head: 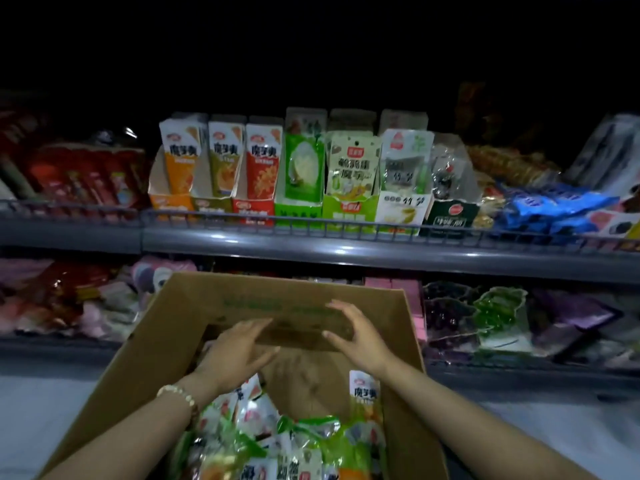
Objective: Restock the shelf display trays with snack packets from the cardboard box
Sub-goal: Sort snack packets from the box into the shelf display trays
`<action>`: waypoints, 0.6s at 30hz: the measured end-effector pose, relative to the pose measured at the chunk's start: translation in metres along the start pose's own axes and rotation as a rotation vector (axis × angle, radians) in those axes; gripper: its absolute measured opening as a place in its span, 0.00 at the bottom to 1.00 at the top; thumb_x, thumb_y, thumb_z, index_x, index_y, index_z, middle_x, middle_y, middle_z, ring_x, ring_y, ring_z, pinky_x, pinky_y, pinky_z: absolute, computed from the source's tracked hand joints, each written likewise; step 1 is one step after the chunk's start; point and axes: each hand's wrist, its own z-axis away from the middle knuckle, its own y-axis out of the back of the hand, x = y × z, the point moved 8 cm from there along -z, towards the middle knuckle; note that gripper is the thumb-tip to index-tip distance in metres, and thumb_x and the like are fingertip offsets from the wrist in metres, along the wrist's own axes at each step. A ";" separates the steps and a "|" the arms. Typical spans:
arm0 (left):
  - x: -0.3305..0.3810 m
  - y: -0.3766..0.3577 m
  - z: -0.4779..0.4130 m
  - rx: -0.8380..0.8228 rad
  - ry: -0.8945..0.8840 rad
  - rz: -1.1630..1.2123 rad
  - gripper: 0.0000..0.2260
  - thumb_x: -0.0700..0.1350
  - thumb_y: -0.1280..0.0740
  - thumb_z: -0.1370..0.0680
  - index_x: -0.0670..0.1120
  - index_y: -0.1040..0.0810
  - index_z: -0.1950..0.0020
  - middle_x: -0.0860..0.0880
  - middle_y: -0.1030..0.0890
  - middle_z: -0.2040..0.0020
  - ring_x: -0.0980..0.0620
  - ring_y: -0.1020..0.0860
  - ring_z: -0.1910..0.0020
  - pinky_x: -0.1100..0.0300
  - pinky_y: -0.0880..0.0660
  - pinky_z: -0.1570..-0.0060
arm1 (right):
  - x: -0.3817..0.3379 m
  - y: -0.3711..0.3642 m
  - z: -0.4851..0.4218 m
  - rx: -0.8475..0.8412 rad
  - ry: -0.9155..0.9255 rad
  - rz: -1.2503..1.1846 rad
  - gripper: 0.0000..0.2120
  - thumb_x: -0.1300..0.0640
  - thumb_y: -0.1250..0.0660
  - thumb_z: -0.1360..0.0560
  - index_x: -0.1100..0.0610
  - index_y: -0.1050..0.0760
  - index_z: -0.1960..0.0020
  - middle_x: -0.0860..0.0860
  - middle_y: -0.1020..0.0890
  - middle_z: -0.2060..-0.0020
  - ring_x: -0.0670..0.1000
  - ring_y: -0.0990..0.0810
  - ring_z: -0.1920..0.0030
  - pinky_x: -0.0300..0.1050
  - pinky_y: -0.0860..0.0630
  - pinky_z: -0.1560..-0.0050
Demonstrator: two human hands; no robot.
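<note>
A large open cardboard box [166,334] stands in front of me, below the shelf. Loose snack packets [277,441] in green, white and orange fill its near part. My left hand [235,351] hovers flat over the far end of the box, fingers straight, holding nothing. My right hand [353,330] is spread open beside it, near the box's far wall, also holding nothing. On the upper shelf several display trays [298,209] stand in a row, each with upright packets: orange, olive, red, green and white ones.
A grey wire rail [346,226] runs along the upper shelf's front edge. Red packets [90,178] lie at the left, blue ones [554,206] at the right. The lower shelf holds purple, green and pink bags [495,317]. Pale floor shows on both sides of the box.
</note>
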 end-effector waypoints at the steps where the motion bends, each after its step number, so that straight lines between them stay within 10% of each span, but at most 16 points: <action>1: -0.016 -0.014 0.004 -0.046 0.043 0.012 0.48 0.79 0.63 0.36 0.52 0.40 0.25 0.53 0.34 0.27 0.54 0.36 0.29 0.59 0.37 0.32 | 0.013 -0.017 0.000 -0.034 -0.058 0.018 0.22 0.57 0.31 0.26 0.54 0.31 0.34 0.47 0.31 0.39 0.45 0.32 0.35 0.32 0.39 0.37; 7: -0.081 -0.077 0.024 -0.319 0.323 0.124 0.30 0.64 0.52 0.21 0.50 0.45 0.23 0.49 0.40 0.24 0.50 0.39 0.26 0.57 0.40 0.30 | 0.092 -0.129 0.017 -0.435 -0.400 0.023 0.05 0.62 0.36 0.23 0.62 0.25 0.48 0.63 0.24 0.47 0.57 0.23 0.44 0.40 0.25 0.50; 14: -0.104 -0.113 0.027 -0.450 0.358 0.068 0.22 0.49 0.53 0.16 0.45 0.49 0.23 0.45 0.49 0.22 0.48 0.51 0.23 0.56 0.54 0.26 | 0.120 -0.200 0.015 -0.496 -0.698 -0.221 0.22 0.32 0.38 0.30 0.50 0.22 0.55 0.50 0.18 0.49 0.52 0.21 0.46 0.47 0.26 0.41; 18: -0.122 -0.121 0.030 -0.497 0.399 -0.028 0.24 0.53 0.55 0.17 0.50 0.58 0.22 0.47 0.60 0.22 0.45 0.62 0.24 0.47 0.60 0.26 | 0.109 -0.228 -0.003 -0.450 -0.703 -0.322 0.44 0.21 0.39 0.41 0.51 0.24 0.37 0.48 0.22 0.38 0.53 0.24 0.38 0.50 0.31 0.34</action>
